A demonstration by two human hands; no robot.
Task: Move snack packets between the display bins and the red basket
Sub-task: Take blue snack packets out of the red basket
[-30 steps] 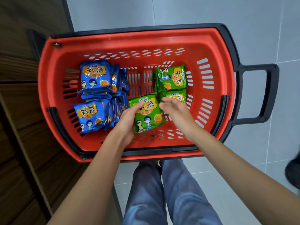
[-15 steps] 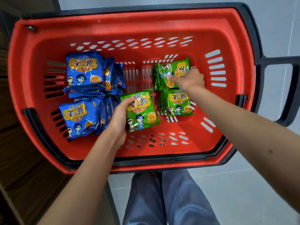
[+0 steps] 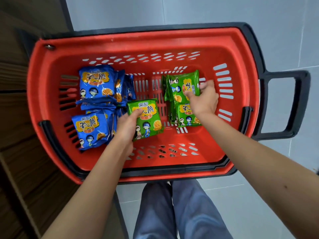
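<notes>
A red basket (image 3: 51, 69) holds snack packets. Several blue packets (image 3: 96, 83) are stacked on its left side, with another blue stack (image 3: 89, 128) nearer me. My left hand (image 3: 127, 125) grips the left edge of a single green packet (image 3: 150, 121) lying in the middle. My right hand (image 3: 203, 99) pinches the far green packet (image 3: 179, 83) at the top of the right stack, thumb on its face and fingers behind its right edge. Another green packet (image 3: 186, 116) lies below it, partly under my wrist.
The basket has a black rim and a black handle (image 3: 300, 104) sticking out to the right. Dark wooden shelving (image 3: 15, 118) runs along the left. Grey floor tiles lie beyond and to the right. My legs in jeans (image 3: 181, 213) stand below the basket.
My right hand left the middle green packet, reached to the far green packet on the right and closed on it. My left hand kept its hold on the middle green packet.
</notes>
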